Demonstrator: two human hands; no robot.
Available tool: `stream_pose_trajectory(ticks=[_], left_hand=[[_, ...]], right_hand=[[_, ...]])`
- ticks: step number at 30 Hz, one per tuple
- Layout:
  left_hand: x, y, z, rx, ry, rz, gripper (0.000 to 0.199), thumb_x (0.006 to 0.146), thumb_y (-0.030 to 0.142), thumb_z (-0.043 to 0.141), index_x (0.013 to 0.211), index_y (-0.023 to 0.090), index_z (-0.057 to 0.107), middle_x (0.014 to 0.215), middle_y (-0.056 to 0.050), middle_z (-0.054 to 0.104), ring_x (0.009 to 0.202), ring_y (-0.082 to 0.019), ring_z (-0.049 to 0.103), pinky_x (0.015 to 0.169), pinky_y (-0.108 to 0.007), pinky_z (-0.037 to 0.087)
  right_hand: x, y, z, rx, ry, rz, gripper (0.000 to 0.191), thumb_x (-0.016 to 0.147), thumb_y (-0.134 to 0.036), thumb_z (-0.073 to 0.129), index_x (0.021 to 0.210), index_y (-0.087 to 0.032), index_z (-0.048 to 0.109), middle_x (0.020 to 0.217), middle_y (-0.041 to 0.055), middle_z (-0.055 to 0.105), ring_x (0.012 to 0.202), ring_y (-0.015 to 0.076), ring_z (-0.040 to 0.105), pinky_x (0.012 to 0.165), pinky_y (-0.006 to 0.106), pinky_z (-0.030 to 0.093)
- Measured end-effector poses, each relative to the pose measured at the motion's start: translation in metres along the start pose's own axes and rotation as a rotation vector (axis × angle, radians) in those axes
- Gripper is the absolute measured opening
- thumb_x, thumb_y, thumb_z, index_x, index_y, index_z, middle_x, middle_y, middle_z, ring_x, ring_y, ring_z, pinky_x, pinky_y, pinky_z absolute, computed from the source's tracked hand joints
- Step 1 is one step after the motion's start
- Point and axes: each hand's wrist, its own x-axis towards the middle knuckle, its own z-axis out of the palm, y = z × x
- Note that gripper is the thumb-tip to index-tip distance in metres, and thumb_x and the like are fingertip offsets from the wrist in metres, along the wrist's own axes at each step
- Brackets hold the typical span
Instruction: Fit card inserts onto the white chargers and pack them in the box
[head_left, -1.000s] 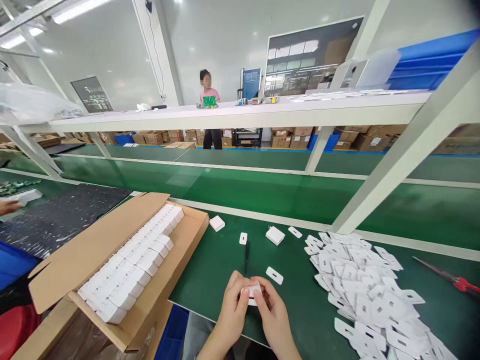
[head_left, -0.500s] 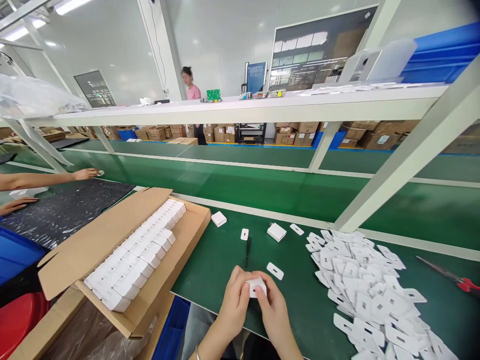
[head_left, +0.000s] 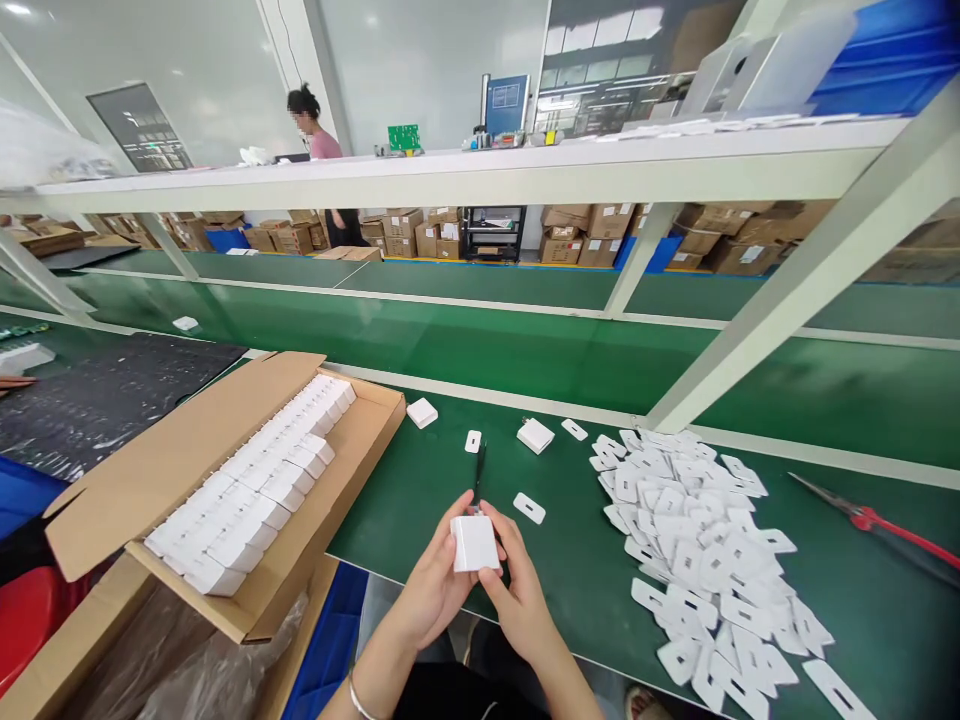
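A white, square charger (head_left: 475,544) sits between my two hands above the near edge of the green bench, one broad face turned up toward me. My left hand (head_left: 431,582) grips its left side, and my right hand (head_left: 517,590) holds the right side with the thumb at the lower corner. Just beyond it lie black tweezers (head_left: 480,465) and a white slotted plate (head_left: 529,508). A second charger (head_left: 535,435) rests farther back, near another small plate (head_left: 472,441). One more white block (head_left: 422,412) stands beside the carton.
On the left, an open cardboard carton (head_left: 360,480) holds rows of white chargers. Many slotted plates (head_left: 697,540) are heaped at right, with red-handled scissors (head_left: 870,518) beyond them. A slanted white post (head_left: 750,320) rises behind the heap. Across the line, a person (head_left: 324,145) stands.
The charger in my hands has been turned, so a plain broad face shows instead of the slotted end. My view has shifted slightly. A co-worker's arm at left has drawn back, leaving a white piece.
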Motion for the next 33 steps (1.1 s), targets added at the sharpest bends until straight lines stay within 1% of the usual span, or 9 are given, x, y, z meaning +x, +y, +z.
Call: stream_pose_trajectory(ticks=[3,8,12,16,18,21,23,27,33], left_hand=[[-0.005,0.016,0.002,0.100,0.012,-0.015,0.059,0.097,0.051,0.070,0.150,0.031,0.054,0.141,-0.012,0.060,0.116,-0.024,0.064,0.108,-0.043,0.046],[-0.013,0.040,0.010,0.312,-0.003,-0.026,0.047,0.098,0.049,0.069,0.135,0.023,0.058,0.122,-0.011,0.065,0.106,-0.023,0.066,0.102,-0.043,0.050],[-0.008,0.081,0.003,0.799,0.129,0.114,0.039,0.098,0.047,0.066,0.125,0.023,0.050,0.115,-0.010,0.066,0.105,-0.024,0.067,0.094,-0.039,0.050],[0.022,0.155,-0.033,1.764,0.426,0.384,0.033,0.102,0.046,0.055,0.122,0.020,0.056,0.126,-0.014,0.059,0.112,-0.029,0.061,0.098,-0.042,0.048],[0.040,0.189,-0.058,2.185,0.529,0.267,0.037,0.103,0.045,0.047,0.127,0.018,0.059,0.129,-0.017,0.058,0.106,-0.030,0.061,0.094,-0.043,0.049],[0.055,0.219,-0.095,2.361,0.560,0.146,0.036,0.098,0.039,0.051,0.122,0.016,0.066,0.112,-0.017,0.063,0.109,-0.036,0.057,0.098,-0.047,0.046],[0.055,0.226,-0.112,2.420,0.583,0.119,0.035,0.095,0.037,0.055,0.117,0.015,0.069,0.112,-0.019,0.063,0.115,-0.040,0.052,0.101,-0.051,0.043],[0.045,0.224,-0.126,2.548,0.652,0.119,0.036,0.094,0.037,0.055,0.117,0.014,0.071,0.141,-0.025,0.052,0.128,-0.046,0.042,0.104,-0.058,0.037],[0.082,0.209,-0.097,2.645,0.627,0.146,0.036,0.095,0.031,0.051,0.112,0.007,0.073,0.147,-0.031,0.046,0.132,-0.049,0.041,0.105,-0.059,0.035]], right_hand=[[0.001,-0.004,0.000,-0.019,-0.013,-0.017,0.055,0.106,-0.045,0.055,0.159,-0.036,0.045,0.157,0.0086,0.051,0.144,0.0288,0.049,0.116,0.046,0.046],[0.001,-0.007,0.000,-0.042,-0.052,-0.074,0.062,0.100,-0.051,0.063,0.157,-0.032,0.047,0.154,0.0098,0.054,0.142,0.0324,0.049,0.117,0.051,0.043],[0.001,0.001,0.000,-0.016,0.105,-0.019,0.048,0.103,-0.044,0.059,0.148,-0.028,0.053,0.147,0.0113,0.056,0.128,0.0274,0.057,0.110,0.046,0.047],[0.002,0.012,0.003,0.041,0.342,0.089,0.030,0.105,-0.045,0.056,0.122,-0.022,0.064,0.121,0.0106,0.062,0.106,0.0228,0.062,0.098,0.040,0.051],[0.003,0.013,0.005,0.061,0.407,0.122,0.030,0.104,-0.047,0.056,0.115,-0.021,0.065,0.115,0.0102,0.062,0.104,0.0229,0.062,0.095,0.040,0.052],[0.005,0.010,0.003,0.000,0.442,0.109,0.029,0.103,-0.047,0.056,0.111,-0.021,0.067,0.114,0.0102,0.061,0.100,0.0230,0.061,0.089,0.039,0.052],[0.007,0.008,-0.005,-0.133,0.444,0.089,0.026,0.103,-0.043,0.054,0.109,-0.022,0.067,0.115,0.0106,0.061,0.097,0.0235,0.060,0.086,0.040,0.051],[0.015,0.013,-0.037,-0.523,0.406,0.072,0.025,0.098,-0.038,0.058,0.116,-0.023,0.067,0.120,0.0127,0.059,0.110,0.0316,0.057,0.093,0.048,0.049],[0.025,0.026,-0.063,-0.800,0.290,0.111,0.034,0.096,-0.032,0.056,0.125,-0.018,0.064,0.123,0.0148,0.057,0.114,0.0341,0.060,0.093,0.050,0.053]])
